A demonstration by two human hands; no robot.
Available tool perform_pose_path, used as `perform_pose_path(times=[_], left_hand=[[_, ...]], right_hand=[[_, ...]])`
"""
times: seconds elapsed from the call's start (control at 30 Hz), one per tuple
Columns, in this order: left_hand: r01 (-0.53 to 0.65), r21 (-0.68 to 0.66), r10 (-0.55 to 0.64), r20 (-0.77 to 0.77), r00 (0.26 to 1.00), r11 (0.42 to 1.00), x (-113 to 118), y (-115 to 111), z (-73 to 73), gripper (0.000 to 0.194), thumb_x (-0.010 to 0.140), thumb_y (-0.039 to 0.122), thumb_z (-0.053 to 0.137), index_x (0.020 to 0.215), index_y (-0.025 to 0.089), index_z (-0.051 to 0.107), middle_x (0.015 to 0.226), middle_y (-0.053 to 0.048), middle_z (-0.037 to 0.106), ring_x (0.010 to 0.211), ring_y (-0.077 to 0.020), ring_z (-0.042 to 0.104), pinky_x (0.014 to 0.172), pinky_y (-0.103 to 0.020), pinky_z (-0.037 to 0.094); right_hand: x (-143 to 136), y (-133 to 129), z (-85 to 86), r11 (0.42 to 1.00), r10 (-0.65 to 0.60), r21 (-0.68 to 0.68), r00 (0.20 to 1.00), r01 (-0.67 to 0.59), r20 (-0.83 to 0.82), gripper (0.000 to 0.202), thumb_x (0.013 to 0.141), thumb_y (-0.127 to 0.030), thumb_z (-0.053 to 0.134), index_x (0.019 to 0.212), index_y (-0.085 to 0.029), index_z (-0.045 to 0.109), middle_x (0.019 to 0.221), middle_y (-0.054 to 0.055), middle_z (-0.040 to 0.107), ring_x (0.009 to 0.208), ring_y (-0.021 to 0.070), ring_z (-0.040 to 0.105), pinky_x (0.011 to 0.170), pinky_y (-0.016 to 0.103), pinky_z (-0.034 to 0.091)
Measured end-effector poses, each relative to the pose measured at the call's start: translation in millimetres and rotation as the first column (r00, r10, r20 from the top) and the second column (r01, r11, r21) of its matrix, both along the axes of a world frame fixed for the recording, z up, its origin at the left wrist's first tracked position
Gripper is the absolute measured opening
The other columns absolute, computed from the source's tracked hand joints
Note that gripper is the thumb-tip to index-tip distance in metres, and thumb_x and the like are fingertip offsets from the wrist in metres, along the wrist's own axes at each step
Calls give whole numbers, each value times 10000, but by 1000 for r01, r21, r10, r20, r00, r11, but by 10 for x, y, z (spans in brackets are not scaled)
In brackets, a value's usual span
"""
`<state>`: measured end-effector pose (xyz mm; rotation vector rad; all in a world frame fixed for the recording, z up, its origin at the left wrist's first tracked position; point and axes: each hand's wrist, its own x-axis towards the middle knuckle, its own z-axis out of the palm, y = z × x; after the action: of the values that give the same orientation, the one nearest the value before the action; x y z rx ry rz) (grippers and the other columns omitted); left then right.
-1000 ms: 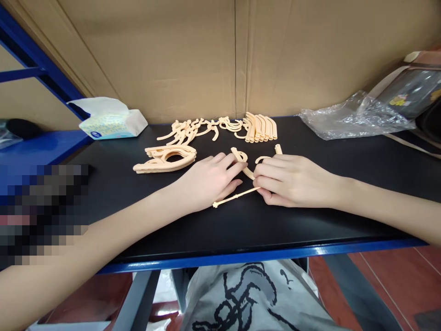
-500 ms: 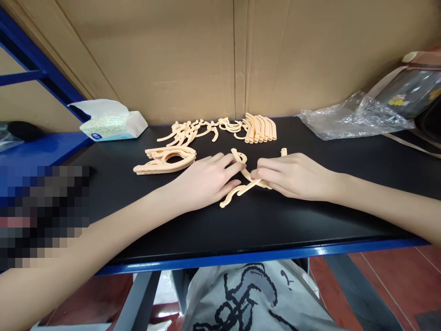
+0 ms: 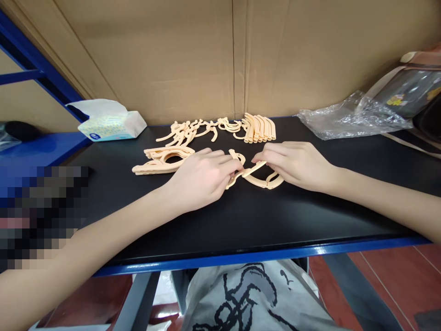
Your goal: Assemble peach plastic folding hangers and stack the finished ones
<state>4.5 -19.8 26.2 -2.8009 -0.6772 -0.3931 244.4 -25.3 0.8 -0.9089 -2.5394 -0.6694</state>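
Between my two hands, a slim beige plastic hanger arm (image 3: 254,169) is held slanting up to the right. My left hand (image 3: 205,177) pinches its lower left part, fingertips closed. The fingers of my right hand (image 3: 294,163) are closed on its upper right end. Just under and behind it lies another curved hanger piece (image 3: 267,184), partly hidden by my right hand. A looped end (image 3: 237,156) shows beside my left fingertips. Left of my left hand rests a stack of folded beige hangers (image 3: 161,161), its right end covered by that hand.
Along the back of the black table (image 3: 206,230) lie loose hook-shaped pieces (image 3: 186,131) and a row of curved arms (image 3: 260,128). A tissue pack (image 3: 110,124) stands back left. Clear plastic wrap (image 3: 351,119) and a bag (image 3: 406,87) lie back right.
Both hands have lifted the slim arm away from me and turned it slightly. My right hand has moved up and right, uncovering more of the curved piece beneath.
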Motion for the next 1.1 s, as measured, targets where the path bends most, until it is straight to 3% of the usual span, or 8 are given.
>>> perform_pose_path(times=[0.4,0.6,0.8,0.97,1.1], left_hand=[[-123,48,119,79,990,991,-5,0,-50,279,954,320,391,1030,187,624,822,-21,668,718,-159,612,563,-250,372],[-139,-175,171,187,967,975,-17,15,-80,204,923,322,479,1046,221,605,817,21,653,694,-117,588,565,-214,370],[-114,-422,253,290,923,899,9,23,-68,209,905,357,518,1030,223,619,794,32,637,622,-92,525,545,-209,361],[-96,-468,273,328,904,878,8,55,-57,213,883,363,559,1005,208,639,768,24,628,624,-97,511,555,-218,359],[-87,-461,248,301,921,883,0,74,-65,192,876,337,566,955,186,652,729,19,587,600,-97,476,552,-225,352]], right_hand=[[34,43,5,998,-63,-20,997,62,-41,261,919,-117,405,1085,-169,600,933,35,709,796,165,642,666,280,415],[26,27,35,999,-6,37,1000,7,-21,266,944,-159,371,1043,-160,618,843,33,691,735,154,609,659,271,399],[-29,-72,23,996,56,74,998,-59,32,259,964,-233,367,957,-168,618,650,-8,624,546,116,516,564,250,359],[-73,-137,22,995,65,82,998,-64,-6,346,972,-408,353,964,-173,606,582,-27,605,474,102,482,539,241,351],[-60,-120,14,997,44,60,999,-42,-32,349,963,-433,364,1001,-182,604,585,-26,620,485,113,503,534,250,345]])
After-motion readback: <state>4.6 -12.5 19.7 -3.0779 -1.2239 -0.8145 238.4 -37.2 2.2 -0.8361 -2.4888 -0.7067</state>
